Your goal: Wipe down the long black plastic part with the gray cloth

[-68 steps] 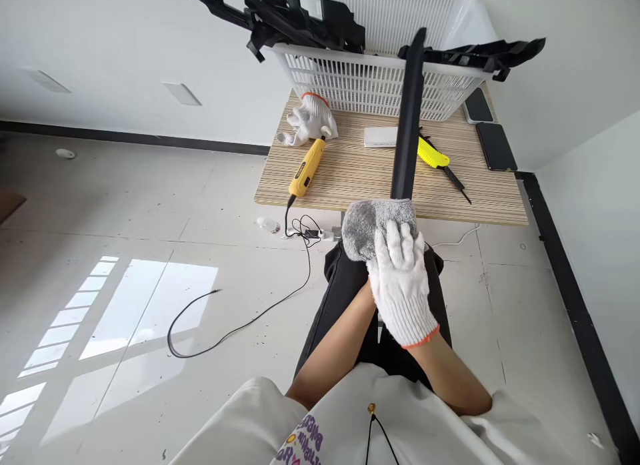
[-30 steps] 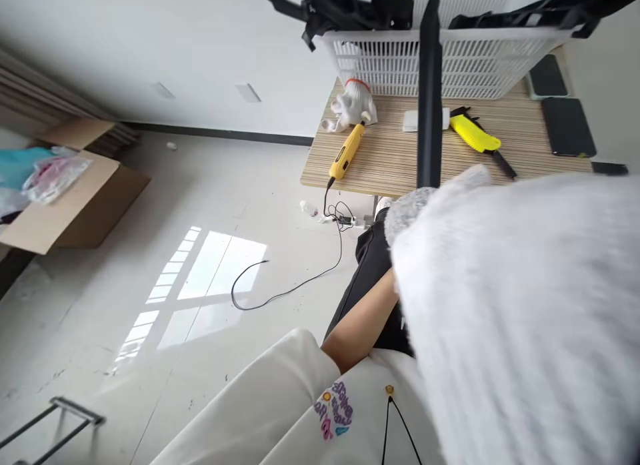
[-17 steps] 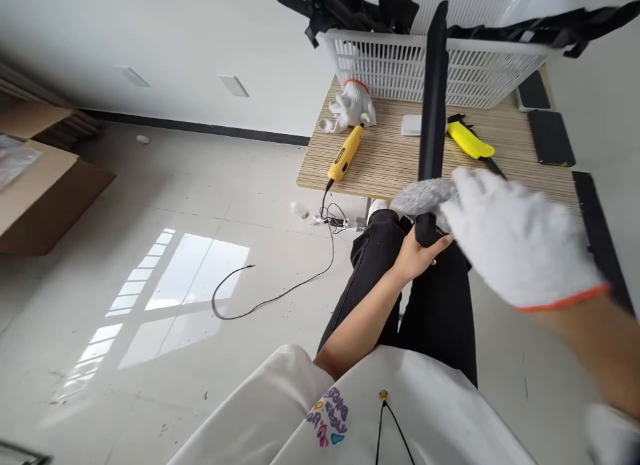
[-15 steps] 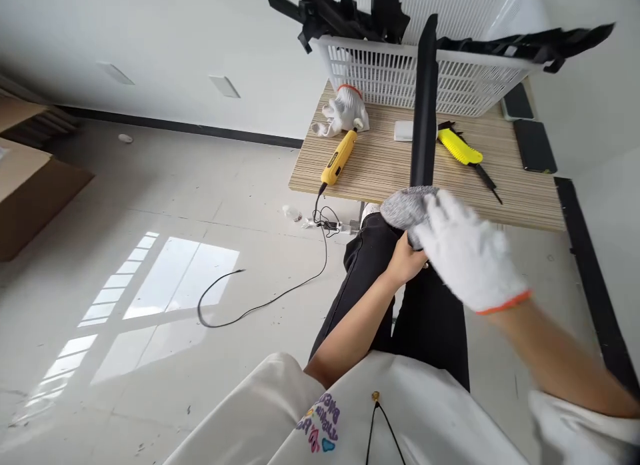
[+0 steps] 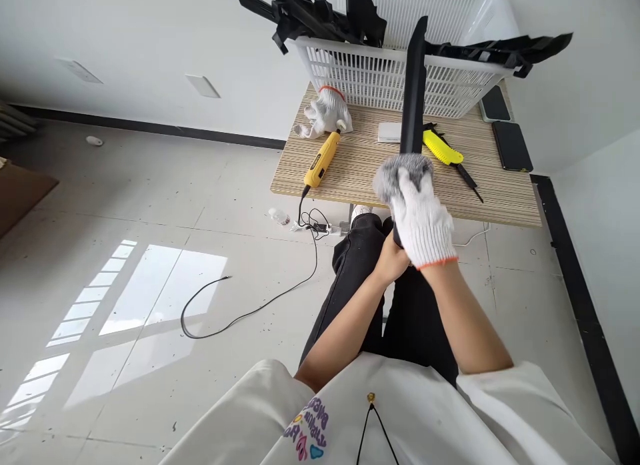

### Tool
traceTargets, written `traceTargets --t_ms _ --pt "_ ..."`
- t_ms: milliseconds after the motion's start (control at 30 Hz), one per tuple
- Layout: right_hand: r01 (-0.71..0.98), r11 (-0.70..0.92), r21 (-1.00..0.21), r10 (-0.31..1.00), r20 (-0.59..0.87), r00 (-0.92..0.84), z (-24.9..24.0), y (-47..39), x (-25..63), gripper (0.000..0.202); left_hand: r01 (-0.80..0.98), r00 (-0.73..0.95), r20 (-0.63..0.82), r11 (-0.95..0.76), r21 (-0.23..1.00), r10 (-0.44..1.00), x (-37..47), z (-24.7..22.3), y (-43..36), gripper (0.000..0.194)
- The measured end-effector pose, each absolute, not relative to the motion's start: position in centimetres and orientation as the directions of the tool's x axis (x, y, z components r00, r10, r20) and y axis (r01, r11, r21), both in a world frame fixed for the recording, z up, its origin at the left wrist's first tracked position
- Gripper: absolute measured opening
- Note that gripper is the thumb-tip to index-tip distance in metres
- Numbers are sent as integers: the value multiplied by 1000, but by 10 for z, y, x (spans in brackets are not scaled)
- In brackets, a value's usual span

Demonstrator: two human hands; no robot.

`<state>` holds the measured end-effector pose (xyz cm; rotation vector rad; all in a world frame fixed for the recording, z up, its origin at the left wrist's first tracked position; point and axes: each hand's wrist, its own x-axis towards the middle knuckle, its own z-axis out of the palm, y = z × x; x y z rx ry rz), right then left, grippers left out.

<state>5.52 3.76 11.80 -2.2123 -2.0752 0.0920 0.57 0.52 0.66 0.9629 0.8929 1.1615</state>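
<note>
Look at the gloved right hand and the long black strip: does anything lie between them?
Yes. A grey fluffy cloth is wrapped around the black strip under the right hand. The bare left hand grips the strip's lower end directly.

A small workshop or light-assembly room is showing here: a striped wooden desk (image 5: 360, 168) is standing on a bare, glossy tiled floor (image 5: 125, 205), carrying a yellow corded power tool (image 5: 320, 161), spare white knitted gloves (image 5: 323, 111) and, at the desk's far edge, a white slatted plastic basket (image 5: 395, 78) holding long black plastic parts (image 5: 320, 15).
</note>
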Motion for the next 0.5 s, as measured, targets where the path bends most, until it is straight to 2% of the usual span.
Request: traceTargets --t_ms 100,133,200,367,500 --pt "974 -199 -111 979 -60 193 112 -2 53 54 -352 116 4 37 935 993 4 5 6 34" --pt "977 -184 -105 981 -87 175 112 -5 55 53 -353 118 7 35 935 993 4 4 6 35" --pt "994 -41 -99 993 -115 29 114 7 62 54 -333 153 -28 78 940 988 6 1 6 38" --pt "974 -220 -47 975 -42 218 122 77 72 62 -269 223 -159 217 938 962 12 -2 9 41" --pt "974 -214 -70 976 25 216 120 75 62 62 -250 233 -95 154 956 968 9 -6 7 38"
